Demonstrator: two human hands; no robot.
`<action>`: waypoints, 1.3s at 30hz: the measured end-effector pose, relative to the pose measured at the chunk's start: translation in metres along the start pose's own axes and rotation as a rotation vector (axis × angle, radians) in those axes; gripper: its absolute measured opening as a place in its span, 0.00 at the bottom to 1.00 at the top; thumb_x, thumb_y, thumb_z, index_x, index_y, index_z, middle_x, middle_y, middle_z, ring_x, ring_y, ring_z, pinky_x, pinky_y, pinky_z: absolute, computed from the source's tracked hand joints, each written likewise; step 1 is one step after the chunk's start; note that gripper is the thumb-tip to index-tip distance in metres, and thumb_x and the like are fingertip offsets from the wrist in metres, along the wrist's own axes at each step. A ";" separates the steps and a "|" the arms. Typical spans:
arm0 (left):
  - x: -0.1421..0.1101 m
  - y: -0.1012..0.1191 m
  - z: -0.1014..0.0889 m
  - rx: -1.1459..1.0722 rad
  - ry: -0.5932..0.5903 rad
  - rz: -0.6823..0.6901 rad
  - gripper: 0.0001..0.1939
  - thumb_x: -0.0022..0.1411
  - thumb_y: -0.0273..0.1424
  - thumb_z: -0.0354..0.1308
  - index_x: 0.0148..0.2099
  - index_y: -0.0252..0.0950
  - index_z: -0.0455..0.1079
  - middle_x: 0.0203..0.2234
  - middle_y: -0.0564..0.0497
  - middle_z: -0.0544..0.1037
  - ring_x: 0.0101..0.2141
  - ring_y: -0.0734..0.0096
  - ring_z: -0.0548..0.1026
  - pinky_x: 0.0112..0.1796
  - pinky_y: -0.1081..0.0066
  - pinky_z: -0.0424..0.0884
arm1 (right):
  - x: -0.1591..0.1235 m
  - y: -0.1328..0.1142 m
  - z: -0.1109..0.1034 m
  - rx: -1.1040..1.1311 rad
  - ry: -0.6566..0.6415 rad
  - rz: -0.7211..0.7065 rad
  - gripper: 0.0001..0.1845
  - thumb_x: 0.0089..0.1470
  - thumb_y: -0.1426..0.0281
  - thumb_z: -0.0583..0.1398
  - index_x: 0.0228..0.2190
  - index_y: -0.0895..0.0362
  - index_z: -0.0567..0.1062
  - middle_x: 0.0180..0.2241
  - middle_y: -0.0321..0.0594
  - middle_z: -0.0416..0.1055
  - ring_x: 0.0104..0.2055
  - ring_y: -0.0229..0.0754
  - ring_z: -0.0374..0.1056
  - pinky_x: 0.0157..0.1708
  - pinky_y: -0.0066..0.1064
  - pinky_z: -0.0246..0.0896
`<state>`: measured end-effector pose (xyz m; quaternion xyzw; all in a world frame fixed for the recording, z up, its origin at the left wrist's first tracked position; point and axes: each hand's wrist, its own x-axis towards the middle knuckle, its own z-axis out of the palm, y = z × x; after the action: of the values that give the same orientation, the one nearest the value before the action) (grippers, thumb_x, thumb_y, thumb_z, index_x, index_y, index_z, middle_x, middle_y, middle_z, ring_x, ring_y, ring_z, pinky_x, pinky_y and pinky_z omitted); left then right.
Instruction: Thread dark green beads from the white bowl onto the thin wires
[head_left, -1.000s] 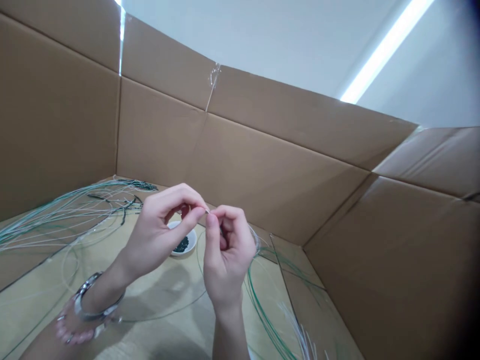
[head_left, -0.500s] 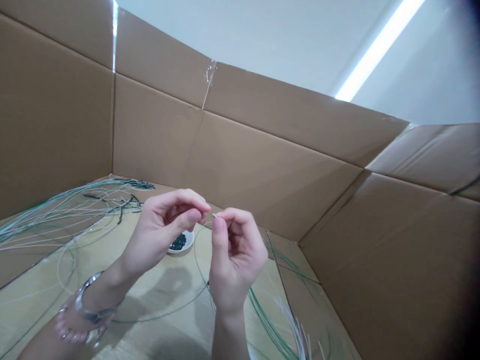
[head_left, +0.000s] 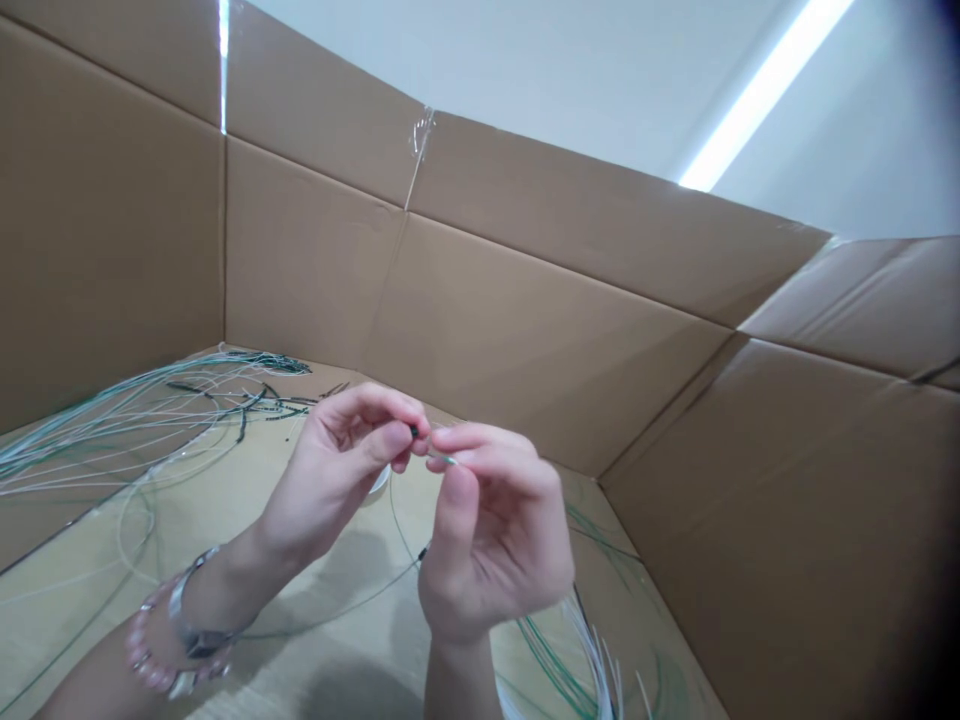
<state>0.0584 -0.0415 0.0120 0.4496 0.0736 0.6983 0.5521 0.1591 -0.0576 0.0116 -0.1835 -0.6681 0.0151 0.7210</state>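
Just above one white dish point(head_left: 379, 481), its contents hidden, the left hand point(head_left: 337, 470) clamps one dark bead point(head_left: 414, 431) between its fingertips point(head_left: 394, 437). The right hand's point(head_left: 495, 540) fingers point(head_left: 480, 437) pinch one wire point(head_left: 448, 459) just beside it.

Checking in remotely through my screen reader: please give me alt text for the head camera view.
The left hand pinches a small dark bead near the end of a thin wire held in the right hand, inside a cardboard box with loose green and white wires on its floor.
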 end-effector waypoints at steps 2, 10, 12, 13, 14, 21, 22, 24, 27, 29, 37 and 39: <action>0.000 -0.001 -0.001 0.013 0.033 0.007 0.04 0.49 0.34 0.68 0.29 0.43 0.77 0.23 0.56 0.77 0.21 0.85 0.70 0.24 0.85 0.70 | 0.000 0.000 0.001 -0.002 0.007 -0.050 0.08 0.56 0.77 0.55 0.36 0.54 0.69 0.32 0.36 0.74 0.34 0.38 0.71 0.32 0.35 0.69; 0.001 -0.004 -0.001 0.037 0.065 0.069 0.05 0.48 0.36 0.69 0.28 0.43 0.78 0.23 0.56 0.77 0.21 0.84 0.70 0.23 0.83 0.70 | -0.002 0.000 0.007 -0.014 0.075 -0.036 0.05 0.59 0.74 0.54 0.36 0.54 0.68 0.32 0.37 0.77 0.33 0.38 0.72 0.27 0.34 0.68; 0.001 -0.005 -0.001 0.060 0.048 0.100 0.03 0.49 0.35 0.68 0.29 0.43 0.79 0.24 0.55 0.77 0.23 0.82 0.72 0.25 0.82 0.72 | -0.001 0.000 0.008 -0.018 0.096 -0.024 0.04 0.59 0.74 0.54 0.35 0.54 0.68 0.31 0.37 0.77 0.32 0.38 0.72 0.26 0.33 0.68; 0.000 -0.006 -0.002 0.079 0.041 0.114 0.03 0.50 0.34 0.68 0.30 0.44 0.79 0.25 0.55 0.78 0.25 0.80 0.73 0.27 0.82 0.73 | -0.001 0.000 0.009 -0.019 0.108 -0.023 0.04 0.59 0.74 0.55 0.35 0.54 0.68 0.31 0.37 0.77 0.31 0.38 0.72 0.25 0.33 0.68; 0.000 -0.007 -0.003 0.098 0.030 0.128 0.02 0.52 0.33 0.67 0.31 0.44 0.79 0.26 0.54 0.78 0.26 0.80 0.74 0.28 0.81 0.73 | 0.000 0.001 0.009 -0.014 0.124 -0.025 0.03 0.58 0.74 0.55 0.35 0.55 0.68 0.31 0.37 0.77 0.31 0.38 0.72 0.25 0.32 0.68; 0.000 -0.005 -0.007 0.157 -0.029 0.152 0.06 0.56 0.26 0.63 0.34 0.43 0.78 0.28 0.56 0.80 0.30 0.80 0.77 0.32 0.84 0.74 | 0.001 0.002 0.007 0.025 0.123 0.030 0.04 0.57 0.76 0.55 0.34 0.56 0.68 0.30 0.36 0.76 0.31 0.37 0.73 0.23 0.29 0.69; 0.000 -0.004 -0.007 0.157 -0.043 0.143 0.06 0.56 0.25 0.63 0.33 0.42 0.77 0.28 0.56 0.80 0.31 0.80 0.77 0.33 0.84 0.74 | 0.001 0.001 0.005 0.022 0.105 0.044 0.05 0.57 0.77 0.55 0.34 0.56 0.68 0.30 0.35 0.76 0.31 0.36 0.73 0.23 0.28 0.69; 0.001 -0.002 -0.008 0.165 -0.083 0.123 0.06 0.56 0.24 0.63 0.33 0.40 0.76 0.29 0.56 0.80 0.31 0.80 0.78 0.33 0.85 0.74 | 0.001 0.001 0.001 0.008 0.067 0.057 0.07 0.55 0.79 0.57 0.34 0.56 0.69 0.31 0.35 0.76 0.30 0.35 0.72 0.24 0.27 0.70; 0.001 0.002 -0.009 0.225 -0.109 0.112 0.04 0.56 0.23 0.63 0.32 0.38 0.74 0.29 0.54 0.80 0.31 0.78 0.78 0.33 0.82 0.75 | 0.002 -0.001 -0.006 -0.068 -0.008 0.040 0.10 0.51 0.81 0.58 0.34 0.56 0.71 0.33 0.36 0.75 0.33 0.36 0.72 0.27 0.28 0.71; 0.001 0.004 -0.009 0.274 -0.106 0.119 0.04 0.55 0.23 0.63 0.32 0.37 0.74 0.29 0.53 0.80 0.31 0.77 0.78 0.33 0.81 0.76 | 0.004 -0.002 -0.011 -0.143 -0.049 0.016 0.11 0.49 0.83 0.59 0.34 0.56 0.71 0.34 0.37 0.74 0.36 0.37 0.72 0.29 0.29 0.72; -0.002 0.008 -0.007 0.224 -0.144 0.125 0.09 0.56 0.20 0.61 0.34 0.40 0.75 0.29 0.56 0.79 0.30 0.81 0.77 0.35 0.83 0.75 | 0.007 -0.004 -0.013 -0.097 -0.110 0.060 0.14 0.46 0.85 0.61 0.32 0.57 0.74 0.34 0.36 0.75 0.35 0.36 0.72 0.28 0.26 0.74; -0.002 0.008 -0.007 0.230 -0.153 0.135 0.09 0.56 0.20 0.61 0.35 0.40 0.76 0.29 0.56 0.79 0.30 0.81 0.77 0.35 0.83 0.75 | 0.007 -0.005 -0.013 -0.104 -0.108 0.056 0.14 0.46 0.85 0.61 0.32 0.57 0.74 0.34 0.37 0.75 0.35 0.36 0.73 0.28 0.26 0.74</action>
<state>0.0478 -0.0437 0.0118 0.5656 0.0804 0.6846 0.4528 0.1713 -0.0635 0.0196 -0.2380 -0.7004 0.0104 0.6728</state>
